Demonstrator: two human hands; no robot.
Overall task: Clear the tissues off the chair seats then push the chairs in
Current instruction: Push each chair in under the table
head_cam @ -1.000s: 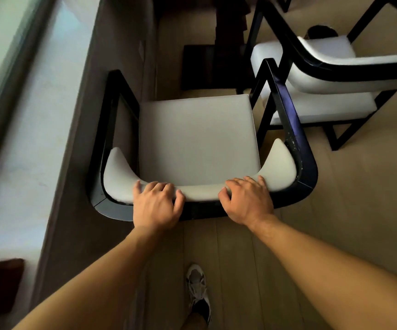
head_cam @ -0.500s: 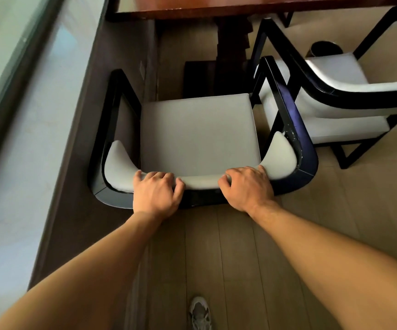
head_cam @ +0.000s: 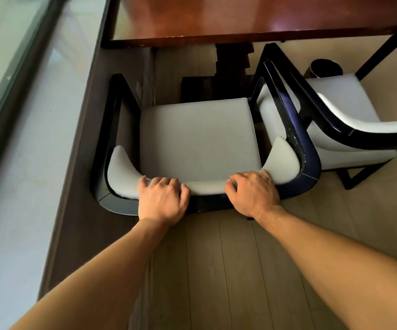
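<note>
A black-framed armchair point(head_cam: 200, 136) with a pale grey seat stands in front of me, its seat bare with no tissue on it. My left hand point(head_cam: 161, 201) grips the top of its backrest left of centre. My right hand point(head_cam: 252, 194) grips the same backrest right of centre. The chair's front edge sits just short of the reddish-brown wooden table point(head_cam: 252, 17). A second matching chair point(head_cam: 350, 120) stands to the right, angled, its armrest touching or nearly touching the first chair's right arm; no tissue shows on its visible seat.
A dark table pedestal point(head_cam: 233, 65) stands under the table beyond the seat. A dark round bin point(head_cam: 326, 67) sits behind the second chair. A grey ledge and window point(head_cam: 26, 115) run along the left. Wooden floor point(head_cam: 216, 270) lies under my arms.
The chair has slid forward towards the table with both hands on its backrest. The table top has come into view at the top, and my shoe has left the frame.
</note>
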